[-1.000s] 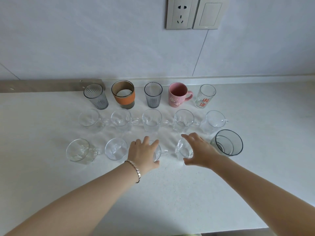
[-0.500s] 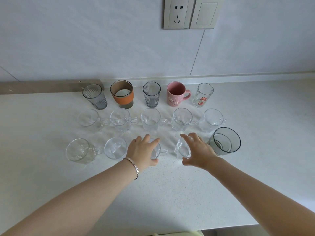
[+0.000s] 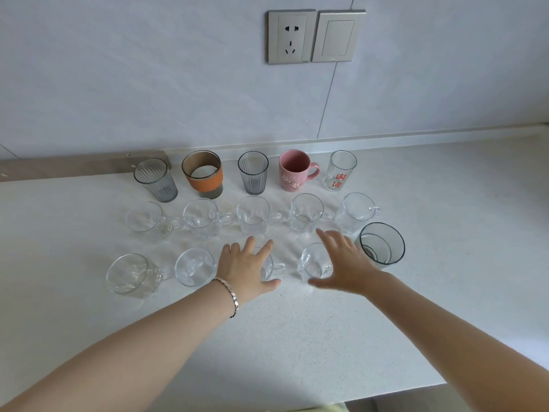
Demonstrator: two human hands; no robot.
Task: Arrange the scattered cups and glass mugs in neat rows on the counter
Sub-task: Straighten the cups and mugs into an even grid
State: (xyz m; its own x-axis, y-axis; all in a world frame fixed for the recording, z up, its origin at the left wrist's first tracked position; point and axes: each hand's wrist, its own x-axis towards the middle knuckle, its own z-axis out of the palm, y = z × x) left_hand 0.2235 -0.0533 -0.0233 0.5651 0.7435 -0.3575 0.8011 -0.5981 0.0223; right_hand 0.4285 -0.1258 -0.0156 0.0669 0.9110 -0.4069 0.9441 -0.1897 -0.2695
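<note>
Cups stand in three rows on the white counter (image 3: 297, 337). The back row holds a ribbed grey glass (image 3: 154, 179), an orange-sleeved cup (image 3: 203, 173), a second ribbed glass (image 3: 253, 176), a pink mug (image 3: 295, 171) and a glass with red characters (image 3: 338, 171). Several clear glass mugs (image 3: 254, 215) form the middle row. In the front row, my left hand (image 3: 246, 269) lies with spread fingers over a clear mug (image 3: 271, 267). My right hand (image 3: 344, 263), fingers stretched, hovers beside another clear mug (image 3: 315, 264). A dark-rimmed glass (image 3: 381, 243) stands at the right end.
A clear mug (image 3: 130, 275) and a clear handleless glass (image 3: 194, 267) fill the left of the front row. Bare counter lies in front of the rows up to the edge (image 3: 386, 396). A socket (image 3: 291, 37) and a switch (image 3: 338, 35) are on the wall.
Both hands were cupped around the two front mugs; now their fingers are stretched out and apart. The mugs stay where they were.
</note>
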